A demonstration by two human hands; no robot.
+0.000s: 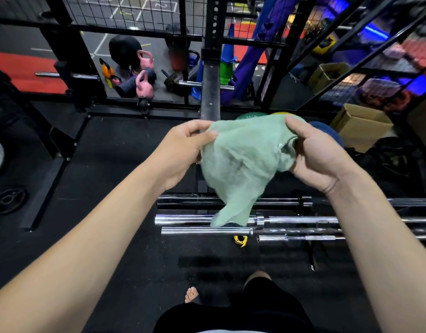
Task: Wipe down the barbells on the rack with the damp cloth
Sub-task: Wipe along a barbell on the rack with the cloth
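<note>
Head view: both hands, left and right, grasp the cloth above 4 bars; wiping not begun.

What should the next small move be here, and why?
Probably lower the green cloth onto the nearest chrome barbell sleeve. Both the left hand and right hand hold it spread in the air, and only its hanging corner reaches over the bars, so no wiping contact shows yet.

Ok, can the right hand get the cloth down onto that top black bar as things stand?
Probably yes. The right hand and left hand both grip the green cloth in the air above the black barbell, whose left stretch lies bare with nothing over it. The left hand may need to let go first.
</note>
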